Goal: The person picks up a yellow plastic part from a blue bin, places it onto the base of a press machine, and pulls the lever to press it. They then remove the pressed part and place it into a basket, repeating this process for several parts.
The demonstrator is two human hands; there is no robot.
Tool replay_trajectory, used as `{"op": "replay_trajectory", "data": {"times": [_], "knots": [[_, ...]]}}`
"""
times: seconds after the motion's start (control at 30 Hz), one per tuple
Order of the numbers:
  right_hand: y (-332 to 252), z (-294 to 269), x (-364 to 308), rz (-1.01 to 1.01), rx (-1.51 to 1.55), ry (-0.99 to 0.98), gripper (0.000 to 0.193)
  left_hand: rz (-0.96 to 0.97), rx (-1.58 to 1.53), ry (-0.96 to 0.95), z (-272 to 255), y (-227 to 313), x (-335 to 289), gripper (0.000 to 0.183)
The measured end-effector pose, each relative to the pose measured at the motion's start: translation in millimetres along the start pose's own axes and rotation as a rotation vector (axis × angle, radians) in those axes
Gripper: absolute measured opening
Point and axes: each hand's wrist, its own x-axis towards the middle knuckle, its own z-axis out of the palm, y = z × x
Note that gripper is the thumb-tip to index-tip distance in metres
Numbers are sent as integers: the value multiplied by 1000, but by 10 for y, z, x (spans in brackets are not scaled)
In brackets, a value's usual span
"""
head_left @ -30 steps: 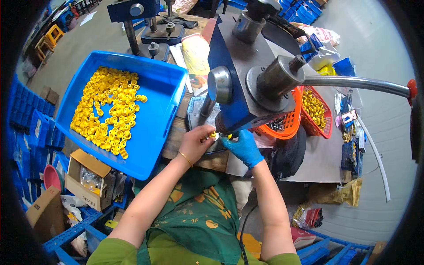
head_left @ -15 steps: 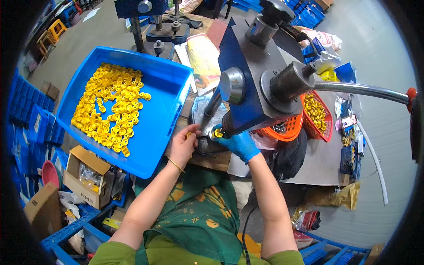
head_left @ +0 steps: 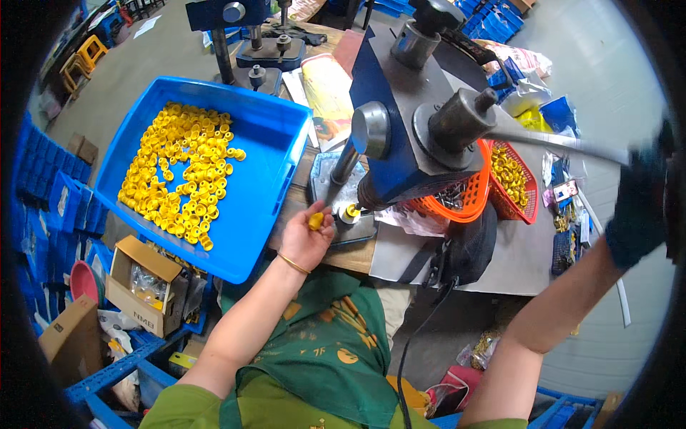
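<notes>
One yellow cap (head_left: 315, 223) is held by the left hand (head_left: 301, 243); a second cap (head_left: 350, 213) is set beneath the press (head_left: 400, 143). At the lever (head_left: 554, 141), the right hand's (head_left: 639, 204) grip cannot be told. Many caps (head_left: 146, 189) are left in the blue tray (head_left: 261, 168).

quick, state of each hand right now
Left hand: holding a yellow cap.
Right hand: at the lever; too blurred to tell its grip.

your gloved right hand (head_left: 638, 204) has left yellow cap (head_left: 350, 213) beneath press (head_left: 401, 93), now blurred at outer end of lever (head_left: 550, 141); your left hand (head_left: 304, 239) turned further palm up.
</notes>
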Motion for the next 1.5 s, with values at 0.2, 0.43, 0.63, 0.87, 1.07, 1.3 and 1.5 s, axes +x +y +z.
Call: {"op": "replay_trajectory", "data": {"times": [0.2, 0.43, 0.63, 0.87, 1.07, 1.3, 1.5], "knots": [[96, 195, -1553, 899, -747, -346, 73, 94, 228, 4, 109, -39, 13, 26], [77, 210, -1178, 301, -273, -123, 50, 97, 333, -46, 140, -15, -44, 34], [1350, 308, -1051, 474, -174, 575, 28, 106, 393, -53, 81, 1, -108, 36], [2907, 1032, -2143, 330, -756, -61, 24, 135, 396, -104, 90, 61, -88, 32], [2643, 274, -1794, 364, -814, 307, 30, 197, 503, -79, 84, 6, 66, 21], [2185, -1735, -1662, 497, -1136, 681, 50, 433, 1116, -14, 107, -166, 210, 18], [2496, -580, -1272, 271, -752, 172, 27, 667, 1496, -14, 52, -220, 249, 14]]}}
